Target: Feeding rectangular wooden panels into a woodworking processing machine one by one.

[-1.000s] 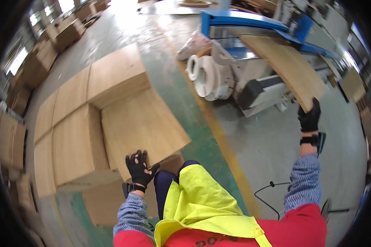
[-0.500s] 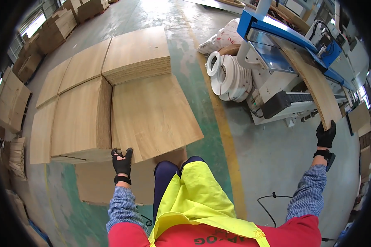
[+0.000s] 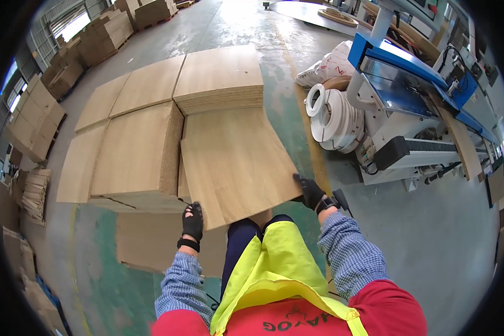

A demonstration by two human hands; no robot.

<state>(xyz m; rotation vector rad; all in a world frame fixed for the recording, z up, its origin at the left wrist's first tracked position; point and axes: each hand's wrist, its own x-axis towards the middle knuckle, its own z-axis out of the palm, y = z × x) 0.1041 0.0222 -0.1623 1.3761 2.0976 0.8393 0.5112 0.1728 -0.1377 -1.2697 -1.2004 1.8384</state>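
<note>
Plywood-coloured board [image 3: 235, 162], a broad thin wooden panel, lies on top of a low stack directly in front of the person. It looks stiff, fairly heavy and awkward for its width, best gripped at opposite near corners. Left hand [image 3: 192, 221], black-gloved, is clamped on the near left corner; right hand [image 3: 309, 191], also gloved, is closed on the near right edge. More panel stacks [image 3: 218, 78] stand beyond and to the left on a green and grey concrete floor [image 3: 448, 246]. Rolls of white edge tape [image 3: 333, 117] and a blue-and-white machine [image 3: 414, 106] sit to the right.
</note>
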